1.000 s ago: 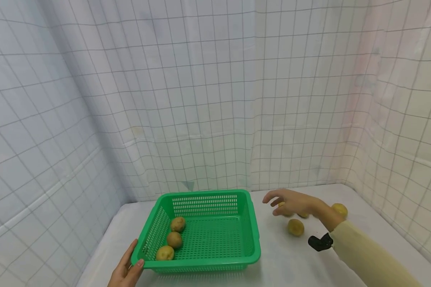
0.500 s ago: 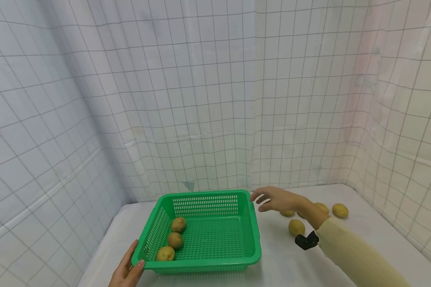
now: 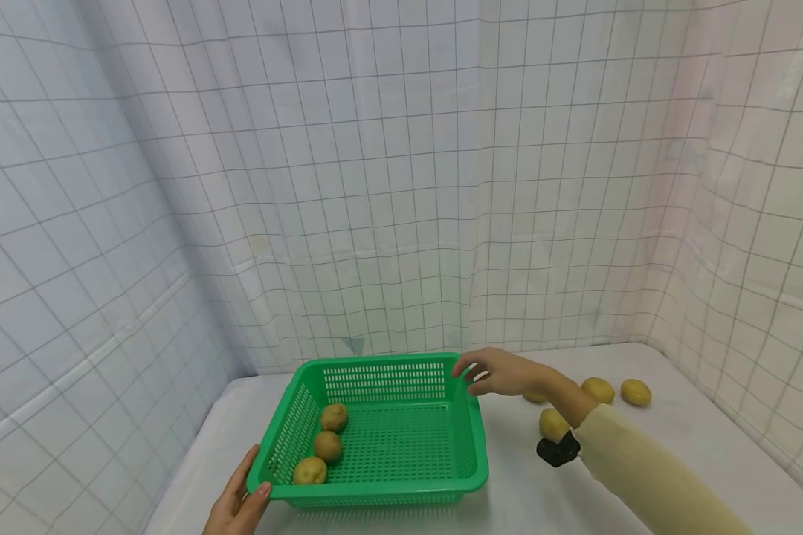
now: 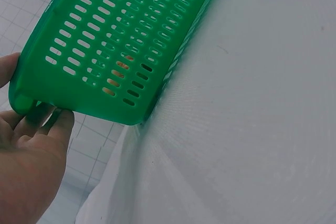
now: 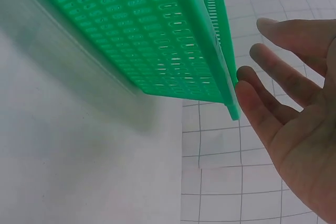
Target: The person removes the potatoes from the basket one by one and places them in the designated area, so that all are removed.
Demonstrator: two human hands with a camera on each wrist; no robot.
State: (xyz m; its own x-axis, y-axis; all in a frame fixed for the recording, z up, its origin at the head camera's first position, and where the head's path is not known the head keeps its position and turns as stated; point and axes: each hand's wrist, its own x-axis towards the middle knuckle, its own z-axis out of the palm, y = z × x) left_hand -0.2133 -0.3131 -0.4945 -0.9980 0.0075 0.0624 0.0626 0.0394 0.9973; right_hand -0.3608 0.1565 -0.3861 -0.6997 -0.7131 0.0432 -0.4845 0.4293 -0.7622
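Note:
A green slotted plastic basket [image 3: 375, 491] stands on the white cloth. My left hand [image 3: 236, 504] grips its near left corner; in the left wrist view the thumb and fingers [image 4: 62, 124] pinch the rim from both sides. Along the basket's left wall lie three potatoes [image 3: 328, 446], one behind another. At the far right corner, my right hand [image 3: 505, 371] hovers by the rim with fingers loosely bent. The right wrist view shows nothing in the hand [image 5: 304, 103], its fingertips close to the basket's rim [image 5: 210, 40]; contact is hard to tell.
Several potatoes lie right of the basket, among them a near one [image 3: 552, 424], partly behind the wrist camera [image 3: 558, 449], and a far right one [image 3: 636, 392]. White gridded cloth walls [image 3: 401, 186] enclose the back and sides.
My right hand has moved left, from above the loose potatoes to the basket's far right corner. My left hand stays on the near left corner.

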